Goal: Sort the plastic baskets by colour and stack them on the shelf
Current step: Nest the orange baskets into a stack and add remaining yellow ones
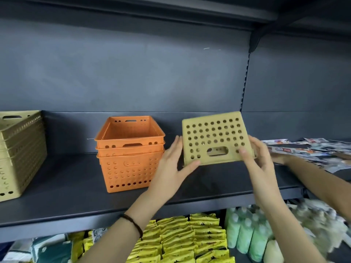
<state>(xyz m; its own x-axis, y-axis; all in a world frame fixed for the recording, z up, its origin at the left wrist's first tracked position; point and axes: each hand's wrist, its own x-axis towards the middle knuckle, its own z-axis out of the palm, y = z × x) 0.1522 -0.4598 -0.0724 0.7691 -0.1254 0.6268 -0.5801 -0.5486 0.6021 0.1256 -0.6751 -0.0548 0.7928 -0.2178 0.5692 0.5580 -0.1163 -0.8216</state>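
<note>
A tan perforated basket [212, 137] is tipped on its side with its holed wall facing me, held just above the dark shelf [66, 188]. My left hand [171, 162] holds its lower left corner, thumb underneath. My right hand [256, 156] grips its right edge, thumb on the front wall. A stack of three orange baskets [131, 154] stands upright on the shelf just left of my left hand. At the far left edge of the shelf stands a stack of tan baskets [19, 152], partly cut off by the frame.
Another person's arm [322, 179] reaches in from the right over flat printed packets [313, 149] lying on the shelf's right end. Below the shelf lie yellow packs [180, 238] and pale green bottles [247, 234]. An upper shelf overhangs the top.
</note>
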